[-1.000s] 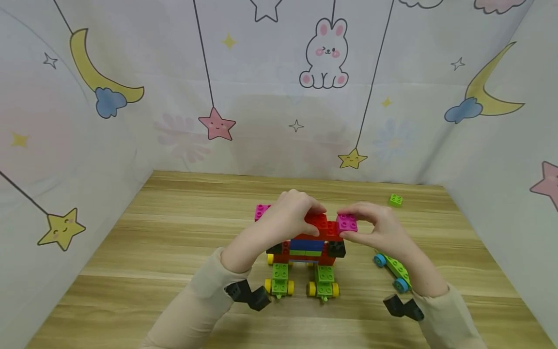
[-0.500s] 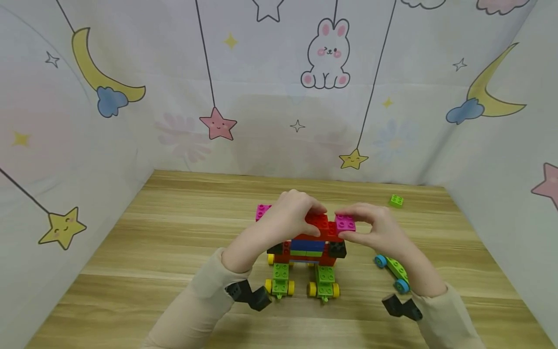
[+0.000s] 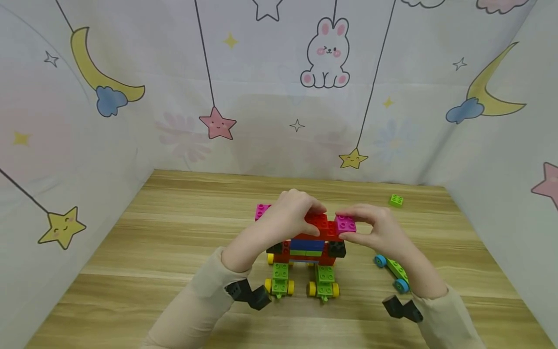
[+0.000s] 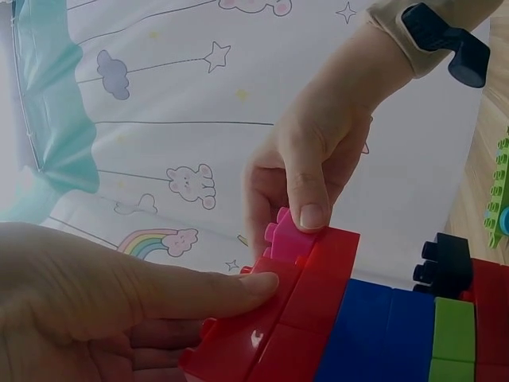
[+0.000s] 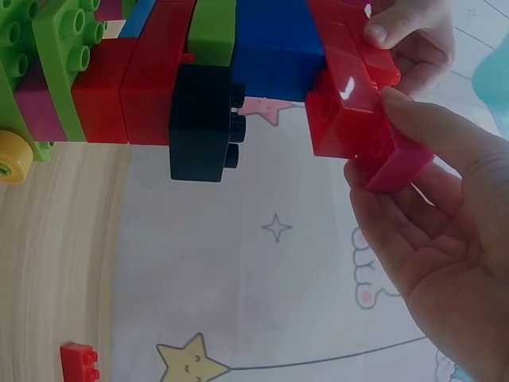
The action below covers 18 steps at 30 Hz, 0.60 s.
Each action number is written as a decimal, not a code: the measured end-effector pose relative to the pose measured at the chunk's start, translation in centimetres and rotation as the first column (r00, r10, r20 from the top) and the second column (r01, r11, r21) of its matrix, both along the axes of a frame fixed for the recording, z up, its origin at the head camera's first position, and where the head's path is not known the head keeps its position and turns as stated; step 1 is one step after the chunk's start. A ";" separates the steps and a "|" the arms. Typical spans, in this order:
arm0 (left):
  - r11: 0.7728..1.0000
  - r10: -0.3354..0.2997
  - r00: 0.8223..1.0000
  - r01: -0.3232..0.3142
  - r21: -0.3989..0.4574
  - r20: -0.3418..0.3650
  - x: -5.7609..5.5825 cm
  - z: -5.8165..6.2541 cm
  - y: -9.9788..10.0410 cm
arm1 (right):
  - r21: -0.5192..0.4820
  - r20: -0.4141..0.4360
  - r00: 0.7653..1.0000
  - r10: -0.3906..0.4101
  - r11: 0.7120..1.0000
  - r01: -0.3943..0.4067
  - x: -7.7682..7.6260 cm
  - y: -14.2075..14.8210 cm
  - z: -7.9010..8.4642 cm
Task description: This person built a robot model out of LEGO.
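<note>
A toy built of bricks, with red bricks (image 3: 320, 223) on top, blue and green ones below and green wheeled bases (image 3: 324, 275) underneath, stands mid-table. My left hand (image 3: 291, 213) grips the top red bricks between thumb and fingers. With thumb and fingers my right hand (image 3: 378, 227) pinches a pink brick (image 3: 346, 224) at the top's right end. In the right wrist view that pink brick (image 5: 400, 161) touches the red brick's end; whether it is fully pressed on I cannot tell. Another pink brick (image 3: 262, 210) shows at the left end, partly behind my left hand.
A green wheeled base with blue wheels (image 3: 395, 269) lies right of the toy, partly behind my right forearm. A small green brick (image 3: 396, 200) lies at the back right. The right wrist view has a loose red brick (image 5: 79, 363) on the table. Printed cloth surrounds the table.
The right hand and its pink brick have shifted very slightly left against the red bricks. My left hand keeps its grip in the same place.
</note>
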State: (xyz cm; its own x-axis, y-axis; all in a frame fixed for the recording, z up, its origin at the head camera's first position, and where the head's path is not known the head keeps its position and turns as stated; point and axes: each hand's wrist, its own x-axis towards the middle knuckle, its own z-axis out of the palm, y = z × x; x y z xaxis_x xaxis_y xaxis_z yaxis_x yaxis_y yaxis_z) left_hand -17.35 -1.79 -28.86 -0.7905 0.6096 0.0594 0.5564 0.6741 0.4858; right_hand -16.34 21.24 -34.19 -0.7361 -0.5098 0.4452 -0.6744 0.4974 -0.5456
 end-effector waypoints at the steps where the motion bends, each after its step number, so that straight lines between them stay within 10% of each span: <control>1: 1.000 0.000 1.000 0.000 0.001 0.001 0.0 0.0 0.0 | 0.007 -0.001 1.000 0.000 1.000 0.000 0.0 0.0 0.0; 18: 1.000 0.009 1.000 -0.009 -0.020 0.008 -0.1 0.0 0.0 | 0.059 0.151 0.988 -0.040 0.998 0.032 -0.2 -0.2 0.8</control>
